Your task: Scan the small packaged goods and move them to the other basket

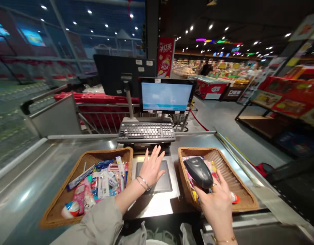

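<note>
1. The left hand [152,168] sits just below the centre of the frame, reaching forward from a grey-green sleeve [100,224] that enters at the bottom.
2. This hand is spread wide, palm down and fingers fanned. It holds nothing, and thin bangles [143,182] circle its wrist.
3. It hovers over a dark square scan plate [163,183] set flush in the steel counter [31,183], its fingertips just short of the grey keyboard [146,132].
4. The right hand [217,200], at the lower right of centre, is closed around a black handheld barcode scanner [199,172]. The fingers wrap its handle and the scanner's broad head points up and to the left.
5. The scanner hangs over the right-hand brown wicker basket [205,149], above a few colourful packets lying in it.
6. A second brown wicker basket [106,151] at the lower left is filled with small packets and tubes. The left forearm passes just beside its right edge.
7. Behind the keyboard, at the centre of the frame, a lit flat screen [165,96] stands upright.
</note>
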Tool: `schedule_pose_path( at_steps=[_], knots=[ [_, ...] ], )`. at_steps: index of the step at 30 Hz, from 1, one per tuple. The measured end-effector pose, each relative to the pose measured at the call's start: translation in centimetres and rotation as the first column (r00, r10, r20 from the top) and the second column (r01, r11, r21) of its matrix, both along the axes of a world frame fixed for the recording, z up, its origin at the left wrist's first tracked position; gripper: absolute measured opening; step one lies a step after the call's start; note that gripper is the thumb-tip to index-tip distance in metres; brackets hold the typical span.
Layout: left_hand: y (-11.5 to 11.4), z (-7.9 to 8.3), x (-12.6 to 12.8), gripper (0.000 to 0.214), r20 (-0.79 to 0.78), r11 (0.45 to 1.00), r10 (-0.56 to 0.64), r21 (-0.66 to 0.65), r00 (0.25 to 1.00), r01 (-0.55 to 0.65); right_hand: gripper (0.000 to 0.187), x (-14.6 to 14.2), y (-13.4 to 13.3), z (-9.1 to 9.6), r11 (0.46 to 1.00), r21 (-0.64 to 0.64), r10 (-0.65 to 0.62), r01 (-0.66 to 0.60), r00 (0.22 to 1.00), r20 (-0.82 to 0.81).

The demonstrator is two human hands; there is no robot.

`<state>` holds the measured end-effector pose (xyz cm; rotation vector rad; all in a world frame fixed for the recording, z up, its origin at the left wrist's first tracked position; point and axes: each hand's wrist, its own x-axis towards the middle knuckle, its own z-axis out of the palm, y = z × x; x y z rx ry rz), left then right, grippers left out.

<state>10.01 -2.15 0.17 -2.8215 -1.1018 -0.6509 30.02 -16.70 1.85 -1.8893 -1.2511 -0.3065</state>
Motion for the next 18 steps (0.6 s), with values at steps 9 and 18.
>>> schedule_pose_path(
  at_steps=[9, 18],
  knots=[
    [-1.9, -2.3, -11.8, 0.071, -0.016, 0.946, 0.316, -0.067, 0.949, -0.317, 0.037, -5.8, 4.7, -1.7, 0.946, -0.088, 0.320, -0.311, 0.940, 0.120],
    [-2.6, -4.0, -22.2, 0.066, -0.171, 0.829, 0.541, -0.060, 0.824, -0.556, 0.017, -10.4, 6.8, -3.7, 0.855, -0.192, 0.509, -0.481, 0.849, 0.143]
  ],
)
